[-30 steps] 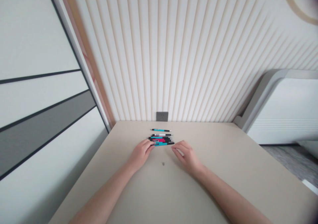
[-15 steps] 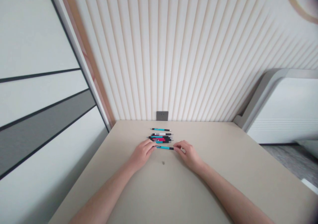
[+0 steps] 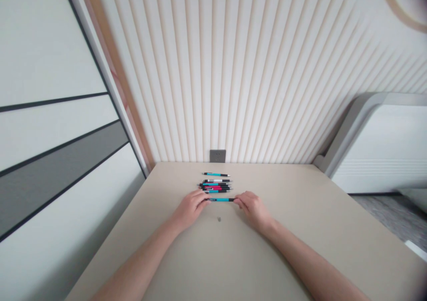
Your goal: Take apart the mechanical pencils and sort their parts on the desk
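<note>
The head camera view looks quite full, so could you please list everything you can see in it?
pen between the hands: 1, teal and black, on the tabletop, one end at each hand.
loose pen: 1, teal and black, farthest back on the tabletop.
group of pens: several, exact count unclear, teal, red, white and black, side by side mid-table.
small grey object: 1, grey, on the tabletop nearer the person.
tabletop: 1, beige, under everything listed above.
wall socket plate: 1, dark grey, on the wall just above the table.
ribbed wall panelling: 1 wall, cream, behind the table.
left hand: 1, at the pen's left end.
right hand: 1, at the pen's right end.
</note>
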`<act>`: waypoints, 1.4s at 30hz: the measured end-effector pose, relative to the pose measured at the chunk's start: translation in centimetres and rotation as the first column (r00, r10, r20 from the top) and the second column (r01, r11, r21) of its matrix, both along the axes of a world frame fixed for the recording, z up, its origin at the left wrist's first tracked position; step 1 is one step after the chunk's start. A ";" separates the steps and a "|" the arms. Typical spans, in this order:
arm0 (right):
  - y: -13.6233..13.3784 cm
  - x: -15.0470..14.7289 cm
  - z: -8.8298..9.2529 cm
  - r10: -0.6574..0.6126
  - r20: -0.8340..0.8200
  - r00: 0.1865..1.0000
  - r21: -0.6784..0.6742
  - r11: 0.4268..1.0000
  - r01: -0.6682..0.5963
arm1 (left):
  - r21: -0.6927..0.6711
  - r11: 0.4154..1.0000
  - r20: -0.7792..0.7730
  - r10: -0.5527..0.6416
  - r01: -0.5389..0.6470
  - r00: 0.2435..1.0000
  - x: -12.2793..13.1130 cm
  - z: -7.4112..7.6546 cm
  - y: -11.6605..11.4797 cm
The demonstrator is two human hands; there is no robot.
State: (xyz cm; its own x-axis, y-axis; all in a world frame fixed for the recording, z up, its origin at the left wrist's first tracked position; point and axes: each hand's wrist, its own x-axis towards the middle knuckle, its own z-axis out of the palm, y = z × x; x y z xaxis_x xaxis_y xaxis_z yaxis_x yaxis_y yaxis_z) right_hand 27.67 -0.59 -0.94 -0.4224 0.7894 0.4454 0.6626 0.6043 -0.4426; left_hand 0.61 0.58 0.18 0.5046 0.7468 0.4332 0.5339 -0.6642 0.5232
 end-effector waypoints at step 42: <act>-0.7 -1.0 0.2 0.041 -0.060 0.997 -0.164 0.985 -0.050 | 0.046 0.999 -0.074 -0.003 0.006 0.997 0.0 -0.2 0.1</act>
